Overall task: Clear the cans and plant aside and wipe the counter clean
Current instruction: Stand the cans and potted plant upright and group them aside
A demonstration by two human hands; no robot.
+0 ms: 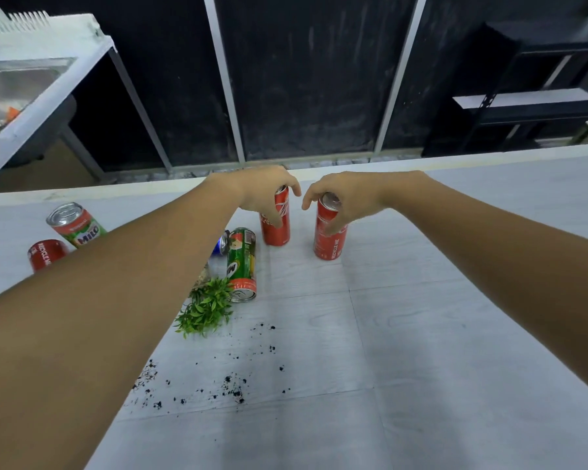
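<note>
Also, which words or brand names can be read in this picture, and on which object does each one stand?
"MILO": green can lying at far left.
"RECYCLE ME": red can lying at left, beside the forearm.
"RECYCLE ME": upright red can held by the right hand.
Partial "MI": green can lying near the plant.
Too blurred to read: script on the red can in the left hand, the blue can.
</note>
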